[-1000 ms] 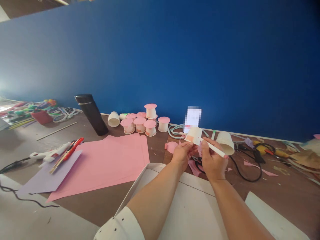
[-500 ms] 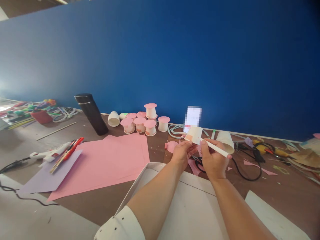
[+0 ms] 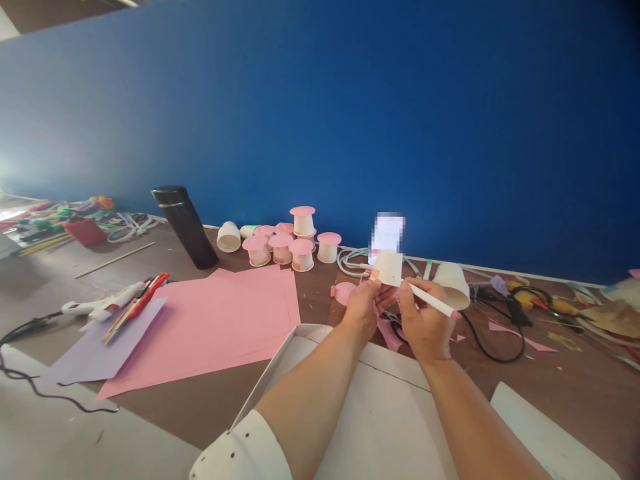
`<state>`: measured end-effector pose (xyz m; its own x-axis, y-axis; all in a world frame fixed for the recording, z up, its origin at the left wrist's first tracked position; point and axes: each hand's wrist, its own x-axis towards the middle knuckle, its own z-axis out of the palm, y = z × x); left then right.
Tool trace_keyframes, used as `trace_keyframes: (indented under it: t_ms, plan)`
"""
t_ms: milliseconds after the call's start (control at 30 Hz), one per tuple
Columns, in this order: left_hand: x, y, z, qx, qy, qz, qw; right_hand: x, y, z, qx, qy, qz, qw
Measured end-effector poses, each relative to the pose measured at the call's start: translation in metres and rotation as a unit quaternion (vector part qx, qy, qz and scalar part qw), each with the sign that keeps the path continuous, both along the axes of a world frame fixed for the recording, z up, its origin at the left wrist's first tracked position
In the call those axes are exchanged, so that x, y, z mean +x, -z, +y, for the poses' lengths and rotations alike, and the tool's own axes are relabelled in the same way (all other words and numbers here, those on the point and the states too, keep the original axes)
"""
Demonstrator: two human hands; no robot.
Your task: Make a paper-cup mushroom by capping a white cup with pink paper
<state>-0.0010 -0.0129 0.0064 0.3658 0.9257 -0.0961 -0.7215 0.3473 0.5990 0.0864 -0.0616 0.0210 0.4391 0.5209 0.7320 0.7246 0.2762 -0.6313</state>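
My left hand [image 3: 363, 308] is closed on a small white paper cup [image 3: 387, 268] with an orange patch, held up above the brown table. My right hand [image 3: 425, 323] grips a white pen [image 3: 431, 299] whose tip touches the cup's side. Another white cup [image 3: 453, 284] lies on its side just behind my right hand. A pink paper circle [image 3: 343, 293] lies on the table left of my left hand.
A large pink sheet [image 3: 215, 323] lies to the left, with a cluster of pink-topped cups [image 3: 293, 245] and a black flask [image 3: 185, 227] behind it. A glue gun [image 3: 100, 305] and red cutter lie far left. Black scissors, cables [image 3: 493, 333] and tools lie right. A white box [image 3: 370, 413] sits under my forearms.
The cup has turned slightly in my left hand, and the pen tip has shifted a little along it. Both hands stay in place.
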Motion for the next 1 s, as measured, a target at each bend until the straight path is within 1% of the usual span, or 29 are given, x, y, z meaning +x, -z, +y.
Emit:
trace_keyframes:
  t_ms: [200, 533, 800, 1000]
  plan:
    - [0.000, 0.001, 0.000, -0.001, 0.002, -0.001, 1.000, -0.002, 0.002, 0.002, 0.014, 0.001, -0.031, 0.999]
    - [-0.001, -0.003, -0.002, -0.006, 0.007, -0.008, 1.000, -0.003, 0.001, 0.002, 0.005, 0.006, -0.045, 0.999]
    - [-0.002, -0.009, -0.005, -0.033, 0.002, 0.017, 0.999, -0.002, 0.002, 0.003, -0.005, 0.013, -0.042, 0.999]
    - [-0.001, -0.011, -0.006, -0.027, -0.001, 0.020, 0.999, -0.002, 0.002, 0.003, -0.015, 0.027, -0.052, 0.998]
